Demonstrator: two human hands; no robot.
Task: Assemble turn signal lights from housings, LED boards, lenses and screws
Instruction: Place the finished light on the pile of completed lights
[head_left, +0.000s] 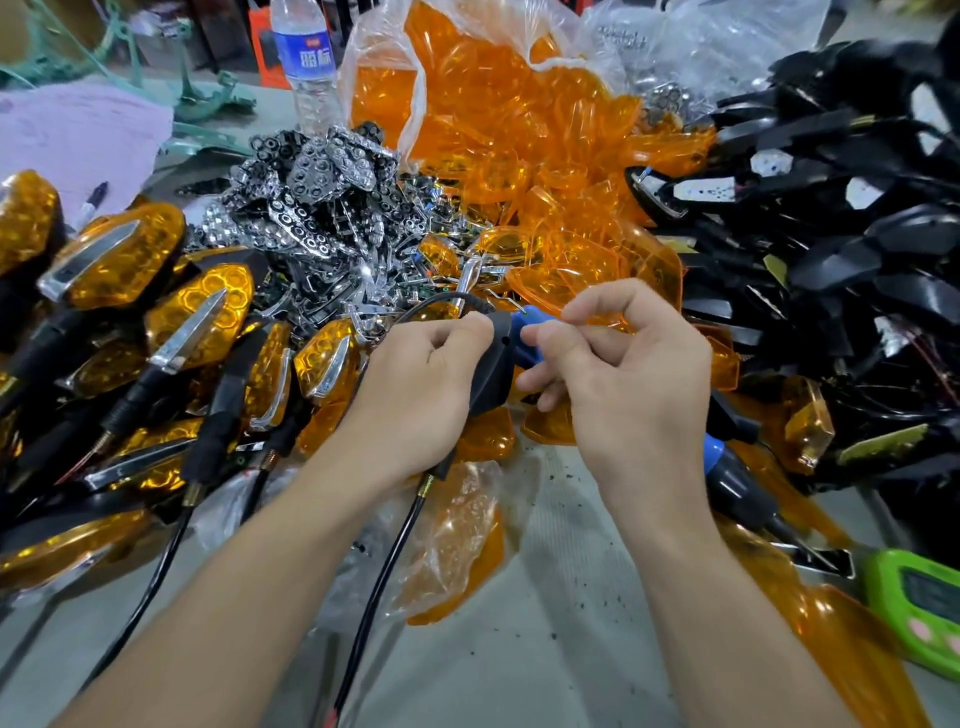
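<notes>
My left hand (415, 384) grips a black turn signal housing (496, 364) at the middle of the table, its black cable (384, 561) trailing down toward me. My right hand (618, 364) hovers just right of the housing with fingers curled, thumb and forefinger pinched together on something too small to make out. A blue part (527, 332) shows between the two hands. Loose orange lenses (519, 171) fill a clear bag behind. Chrome reflectors (317, 197) lie heaped at the back left.
Finished amber lights (156, 312) pile up on the left. Empty black housings (831, 234) are stacked on the right. A blue-and-black screwdriver (732, 467) lies under my right wrist. A green device (919, 603) sits at the right edge, a water bottle (306, 62) at the back.
</notes>
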